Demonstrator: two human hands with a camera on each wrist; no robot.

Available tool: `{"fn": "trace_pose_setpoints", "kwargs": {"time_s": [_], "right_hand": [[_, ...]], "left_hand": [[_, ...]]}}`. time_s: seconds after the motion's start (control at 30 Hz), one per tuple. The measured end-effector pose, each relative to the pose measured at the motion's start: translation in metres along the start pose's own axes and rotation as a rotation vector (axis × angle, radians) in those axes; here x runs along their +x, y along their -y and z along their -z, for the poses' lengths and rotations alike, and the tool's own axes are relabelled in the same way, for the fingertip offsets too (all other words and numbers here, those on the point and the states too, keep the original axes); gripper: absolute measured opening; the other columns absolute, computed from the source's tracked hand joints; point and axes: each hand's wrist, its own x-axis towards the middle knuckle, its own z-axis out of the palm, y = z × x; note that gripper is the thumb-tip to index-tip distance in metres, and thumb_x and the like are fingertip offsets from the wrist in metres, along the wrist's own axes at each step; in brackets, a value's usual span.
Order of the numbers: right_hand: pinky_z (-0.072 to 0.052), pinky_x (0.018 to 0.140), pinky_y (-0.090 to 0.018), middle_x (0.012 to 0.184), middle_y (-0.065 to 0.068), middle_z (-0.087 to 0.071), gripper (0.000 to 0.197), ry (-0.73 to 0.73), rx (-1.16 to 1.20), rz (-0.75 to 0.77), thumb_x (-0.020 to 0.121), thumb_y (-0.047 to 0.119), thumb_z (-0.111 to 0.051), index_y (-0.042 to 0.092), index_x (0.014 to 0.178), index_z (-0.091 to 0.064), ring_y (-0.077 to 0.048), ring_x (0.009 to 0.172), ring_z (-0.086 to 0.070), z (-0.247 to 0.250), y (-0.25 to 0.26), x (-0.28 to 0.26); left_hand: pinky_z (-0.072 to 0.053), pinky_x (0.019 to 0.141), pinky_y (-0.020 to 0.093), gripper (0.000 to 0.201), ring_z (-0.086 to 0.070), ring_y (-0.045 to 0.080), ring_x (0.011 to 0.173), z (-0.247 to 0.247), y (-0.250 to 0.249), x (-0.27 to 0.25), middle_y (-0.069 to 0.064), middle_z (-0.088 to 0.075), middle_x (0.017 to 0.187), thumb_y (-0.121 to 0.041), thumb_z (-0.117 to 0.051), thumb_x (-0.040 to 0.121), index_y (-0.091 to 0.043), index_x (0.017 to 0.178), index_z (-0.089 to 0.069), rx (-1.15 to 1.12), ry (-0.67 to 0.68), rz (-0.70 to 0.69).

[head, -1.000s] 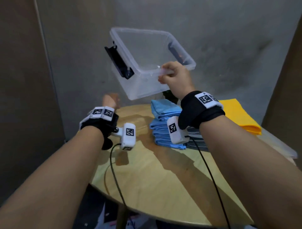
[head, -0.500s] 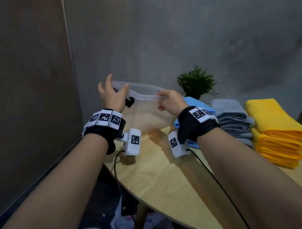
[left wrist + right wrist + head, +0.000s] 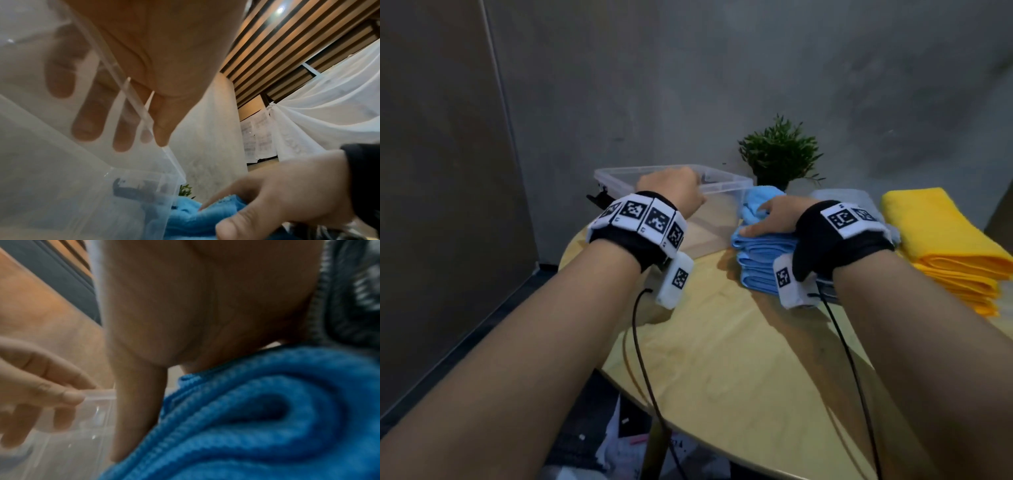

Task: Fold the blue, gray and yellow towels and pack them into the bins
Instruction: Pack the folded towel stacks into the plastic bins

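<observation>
A clear plastic bin point(image 3: 726, 183) stands upright at the table's far left. My left hand point(image 3: 681, 197) grips its near rim, fingers point(image 3: 121, 138) inside the wall and thumb outside. To the bin's right is a stack of folded blue towels point(image 3: 760, 267). My right hand point(image 3: 760, 221) lies on this stack, and its thumb and index finger point(image 3: 207, 204) pinch the rumpled top blue towel point(image 3: 257, 426). A gray towel stack point(image 3: 839, 197) is mostly hidden behind my right wrist. The yellow towel stack point(image 3: 935, 236) lies at the far right.
A small green plant point(image 3: 779, 154) stands against the gray wall behind the blue stack. The round wooden table point(image 3: 722, 359) has bare surface in front of the stacks. Its edge curves away at the left and near side. Cables hang from both wrist cameras.
The bin came down from mid-air and now rests upright on the table. My right hand let go of its rim and moved right onto the blue stack. My left hand took the rim.
</observation>
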Motion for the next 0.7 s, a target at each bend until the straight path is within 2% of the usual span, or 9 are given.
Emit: {"fn": "trace_pose_setpoints", "kwargs": {"time_s": [0.03,0.1,0.27,0.37,0.43,0.57,0.63,0.7], "right_hand": [[-0.034,0.101,-0.031,0.144,-0.010,-0.044,0.075,0.005,-0.002,0.002,0.087,0.060,-0.053,0.009,0.141,-0.042,-0.027,0.129,-0.044,-0.003,-0.004,-0.002],[-0.035,0.098,-0.031,0.143,-0.012,-0.045,0.071,-0.043,0.027,-0.019,0.089,0.055,-0.053,0.009,0.141,-0.041,-0.028,0.128,-0.045,-0.008,-0.010,-0.002],[-0.039,0.089,-0.031,0.137,-0.018,-0.050,0.043,-0.206,0.172,-0.093,0.095,0.024,-0.051,0.006,0.133,-0.047,-0.032,0.123,-0.048,-0.010,-0.023,-0.003],[-0.041,0.085,-0.033,0.129,-0.021,-0.055,0.035,-0.360,0.307,-0.173,0.094,0.016,-0.048,0.006,0.127,-0.051,-0.035,0.117,-0.052,-0.011,-0.034,-0.003],[-0.042,0.085,-0.035,0.127,-0.021,-0.055,0.033,-0.432,0.381,-0.228,0.095,0.016,-0.047,0.005,0.126,-0.051,-0.037,0.115,-0.052,-0.012,-0.038,-0.006],[-0.036,0.076,-0.032,0.123,-0.021,-0.057,0.029,-0.507,0.421,-0.256,0.094,0.016,-0.048,0.003,0.119,-0.052,-0.036,0.111,-0.054,-0.011,-0.040,-0.013],[-0.037,0.076,-0.031,0.124,-0.020,-0.057,0.033,-0.447,0.358,-0.203,0.094,0.024,-0.051,0.003,0.119,-0.053,-0.034,0.107,-0.054,-0.008,-0.034,-0.018],[-0.039,0.087,-0.032,0.135,-0.016,-0.051,0.056,-0.271,0.247,-0.118,0.092,0.043,-0.055,0.006,0.133,-0.046,-0.031,0.116,-0.051,-0.006,-0.027,-0.024]], "left_hand": [[-0.042,0.090,0.038,0.033,-0.056,0.028,0.113,-0.001,-0.002,0.001,0.006,-0.061,0.123,-0.039,-0.046,0.097,-0.027,0.126,-0.054,0.001,-0.011,0.010],[-0.043,0.087,0.036,0.030,-0.057,0.027,0.110,-0.004,-0.004,0.002,0.005,-0.063,0.120,-0.038,-0.046,0.097,-0.028,0.123,-0.057,0.003,-0.032,0.017],[-0.043,0.089,0.033,0.032,-0.057,0.025,0.111,-0.006,-0.003,0.004,0.001,-0.064,0.119,-0.041,-0.047,0.095,-0.033,0.124,-0.056,-0.063,-0.016,-0.006],[-0.046,0.094,0.036,0.030,-0.059,0.023,0.107,-0.006,0.000,0.008,-0.002,-0.067,0.110,-0.043,-0.052,0.090,-0.036,0.119,-0.059,-0.137,0.008,0.002],[-0.045,0.094,0.035,0.029,-0.060,0.022,0.104,-0.007,0.000,0.011,-0.004,-0.069,0.104,-0.047,-0.054,0.088,-0.036,0.114,-0.060,-0.179,0.017,0.011],[-0.044,0.095,0.034,0.036,-0.062,0.019,0.102,-0.012,-0.001,0.016,-0.005,-0.070,0.102,-0.059,-0.052,0.084,-0.036,0.110,-0.062,-0.208,0.008,-0.003],[-0.045,0.096,0.037,0.037,-0.061,0.022,0.104,-0.016,0.000,0.018,-0.001,-0.069,0.106,-0.058,-0.051,0.086,-0.034,0.113,-0.061,-0.212,-0.001,-0.020],[-0.044,0.096,0.037,0.037,-0.059,0.024,0.108,-0.018,0.001,0.018,0.002,-0.067,0.114,-0.056,-0.050,0.088,-0.033,0.116,-0.060,-0.188,-0.024,-0.033]]}}
